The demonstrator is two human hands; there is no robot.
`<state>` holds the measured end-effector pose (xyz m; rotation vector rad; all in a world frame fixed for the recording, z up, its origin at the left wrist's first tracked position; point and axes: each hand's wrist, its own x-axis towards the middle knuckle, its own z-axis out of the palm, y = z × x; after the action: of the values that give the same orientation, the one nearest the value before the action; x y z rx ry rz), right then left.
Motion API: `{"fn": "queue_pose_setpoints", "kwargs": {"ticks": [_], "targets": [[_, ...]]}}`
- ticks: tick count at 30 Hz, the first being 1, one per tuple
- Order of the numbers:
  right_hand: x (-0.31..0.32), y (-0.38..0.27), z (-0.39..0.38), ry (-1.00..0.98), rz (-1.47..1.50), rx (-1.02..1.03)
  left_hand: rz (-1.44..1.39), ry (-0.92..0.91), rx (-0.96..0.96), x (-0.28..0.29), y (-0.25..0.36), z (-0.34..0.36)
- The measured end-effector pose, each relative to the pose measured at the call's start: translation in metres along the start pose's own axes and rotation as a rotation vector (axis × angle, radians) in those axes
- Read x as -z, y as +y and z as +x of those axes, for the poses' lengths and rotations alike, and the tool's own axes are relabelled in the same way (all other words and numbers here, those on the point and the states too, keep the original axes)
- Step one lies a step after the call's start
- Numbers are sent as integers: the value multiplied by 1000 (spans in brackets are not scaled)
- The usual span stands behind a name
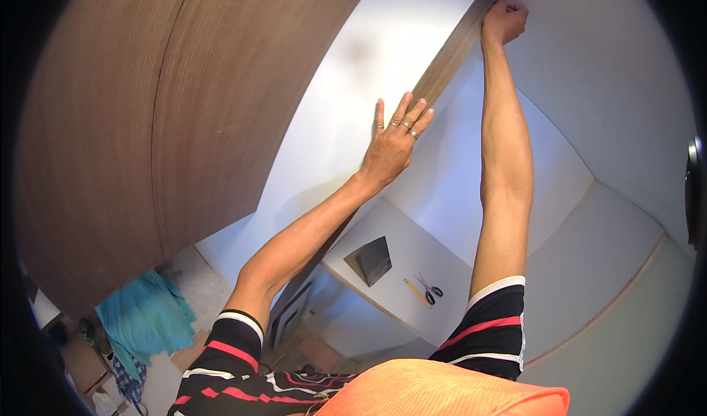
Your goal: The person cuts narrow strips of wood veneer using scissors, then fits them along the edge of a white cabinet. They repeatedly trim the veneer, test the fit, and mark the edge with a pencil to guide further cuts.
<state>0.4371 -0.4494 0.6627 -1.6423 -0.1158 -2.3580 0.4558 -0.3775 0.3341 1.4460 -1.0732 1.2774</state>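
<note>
My left hand point(392, 145), with rings on its fingers, lies with fingers spread against a white panel point(324, 114) and the lower part of a brown wood-grain strip point(451, 59). The strip runs slantwise up to the right along the panel's edge. At its upper end my right hand point(505, 21) is raised beside it, fingers curled closed against the strip's side. Whatever lies inside those fingers is hidden. Both arms are stretched up and forward.
A large brown wood-grain door point(213, 107) fills the left. Below, a white shelf point(353, 232) carries a dark angular piece point(375, 260), a thin yellow stick point(418, 291) and black-handled scissors point(430, 292). Teal cloth point(143, 313) hangs lower left. An orange cap brim point(442, 390) covers the bottom.
</note>
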Motion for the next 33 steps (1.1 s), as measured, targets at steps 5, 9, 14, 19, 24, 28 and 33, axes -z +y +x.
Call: {"fn": "queue_pose_setpoints", "kwargs": {"ticks": [5, 9, 14, 19, 24, 28, 33], "targets": [[-6, 5, 2, 26, -11, 32, -39, 100, -42, -8, -5, -2], [-7, 5, 3, 5, 121, -68, 23, 83, -45, -6, -4, -2], [-3, 8, 1, -33, 80, -86, -7, 100, -80, 6, 1, 19], [-8, 12, 6, -22, 15, -3, 122, 121, -136, 8, -12, 71], [-9, 18, 6, -42, 51, 34, 78, 144, -147, 6, -21, 80], [-8, 15, 4, -34, 63, 56, 37, 156, -153, 6, -21, 79], [-9, 8, 4, -16, 31, 7, 7, 156, -152, 7, -22, 81]]}}
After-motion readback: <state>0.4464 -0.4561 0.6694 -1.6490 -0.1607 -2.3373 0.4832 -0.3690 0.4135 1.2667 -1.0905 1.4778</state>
